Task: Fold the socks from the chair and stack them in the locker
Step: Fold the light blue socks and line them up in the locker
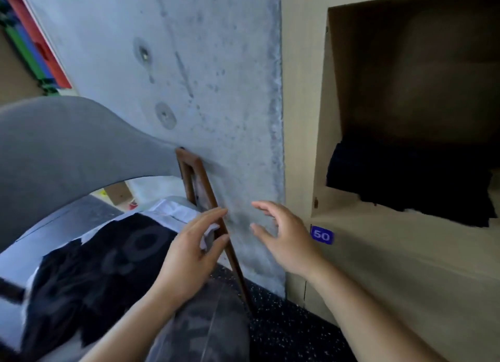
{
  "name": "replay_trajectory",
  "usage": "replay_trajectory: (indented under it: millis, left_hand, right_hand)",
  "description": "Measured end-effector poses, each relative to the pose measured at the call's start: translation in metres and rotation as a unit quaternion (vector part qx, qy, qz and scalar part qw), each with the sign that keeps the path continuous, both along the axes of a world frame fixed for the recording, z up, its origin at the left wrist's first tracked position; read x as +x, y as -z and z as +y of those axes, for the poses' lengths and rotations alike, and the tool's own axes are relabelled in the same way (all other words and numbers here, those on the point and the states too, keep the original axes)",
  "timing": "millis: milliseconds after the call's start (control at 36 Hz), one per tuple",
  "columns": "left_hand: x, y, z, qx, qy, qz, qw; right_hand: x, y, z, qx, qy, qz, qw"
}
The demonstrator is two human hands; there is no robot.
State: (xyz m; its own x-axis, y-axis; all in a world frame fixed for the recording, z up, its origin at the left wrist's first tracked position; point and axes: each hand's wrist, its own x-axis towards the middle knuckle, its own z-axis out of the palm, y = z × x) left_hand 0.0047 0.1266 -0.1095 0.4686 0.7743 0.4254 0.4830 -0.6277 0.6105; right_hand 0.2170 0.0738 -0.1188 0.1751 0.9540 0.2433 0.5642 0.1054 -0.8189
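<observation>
Both hands are empty, fingers loosely spread. The dark socks (89,269) are heaped on the chair seat (16,269), at 9 o'clock from the left hand (189,256), which is nearer than the right hand (284,240). A dark stack (405,183) is seen in the locker (305,118) at 2 o'clock; single socks cannot be made out.

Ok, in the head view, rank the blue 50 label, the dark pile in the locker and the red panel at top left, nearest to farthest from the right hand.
From the right hand:
1. Blue 50 label, just to its right on the locker front.
2. Dark pile, up and right, inside the open locker.
3. Red panel, far upper left.
</observation>
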Motion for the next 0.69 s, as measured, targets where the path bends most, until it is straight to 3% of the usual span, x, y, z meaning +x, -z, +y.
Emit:
replay_trajectory:
  millis: [417, 694]
  left_hand:
    - [-0.122, 0.048, 0.008, -0.024, -0.149, 0.122, 0.981]
    - [-0.143, 0.079, 0.017, -0.02, -0.159, 0.152, 0.975]
  right_hand:
    - [-0.091, 0.026, 0.027, -0.041, -0.14, -0.002, 0.989]
    - [-0.09, 0.033, 0.028, -0.058, -0.149, -0.017, 0.987]
